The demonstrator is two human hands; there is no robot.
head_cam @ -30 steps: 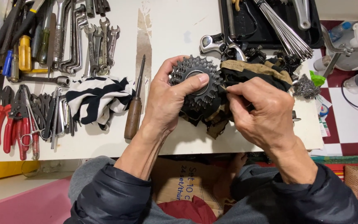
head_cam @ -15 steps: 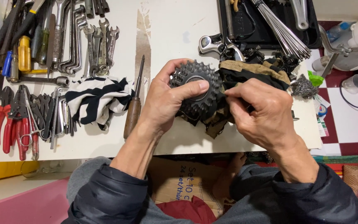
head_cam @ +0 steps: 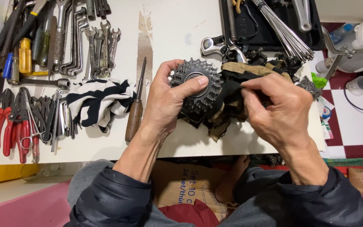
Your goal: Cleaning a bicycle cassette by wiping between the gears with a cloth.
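Toothed steel cassette (head_cam: pixel 196 90) in left hand (head_cam: pixel 169 105) fingers, grimy rag (head_cam: pixel 227 105) pinched by right hand (head_cam: pixel 280 109)

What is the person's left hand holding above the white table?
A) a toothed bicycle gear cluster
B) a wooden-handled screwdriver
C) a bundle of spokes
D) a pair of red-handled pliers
A: the left hand grips the dark toothed gear cluster, thumb across its centre, while the right hand pinches a dirty rag against it.
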